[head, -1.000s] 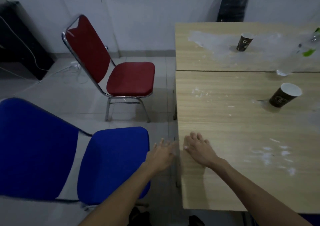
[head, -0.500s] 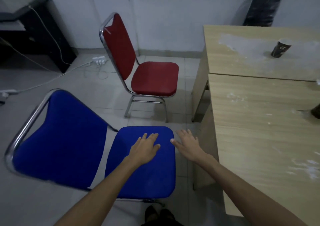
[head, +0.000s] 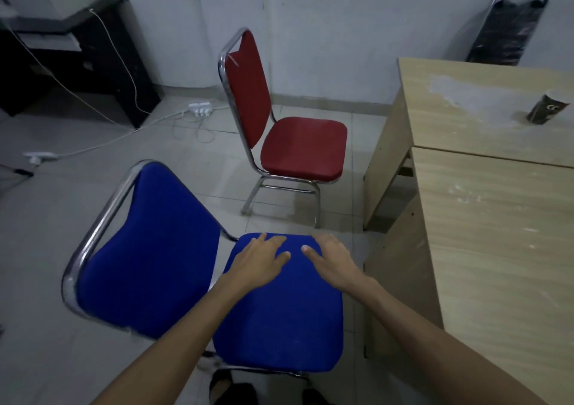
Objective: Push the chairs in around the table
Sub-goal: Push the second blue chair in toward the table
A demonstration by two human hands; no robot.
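Note:
A blue padded chair with a chrome frame stands right below me, its seat facing the light wooden table on the right. My left hand and my right hand hover flat, fingers spread, over the far part of the blue seat; whether they touch it I cannot tell. Neither hand holds anything. Farther back a red chair stands apart from the table's left side. A black chair shows behind the table's far end.
A dark paper cup stands on the table at the right edge. A black cabinet sits at the back left, with cables and a white power strip on the tiled floor. My feet show at the bottom.
My view has turned left, away from the tabletop. Both hands moved from the table's edge to above the blue chair's seat. The chairs have not shifted.

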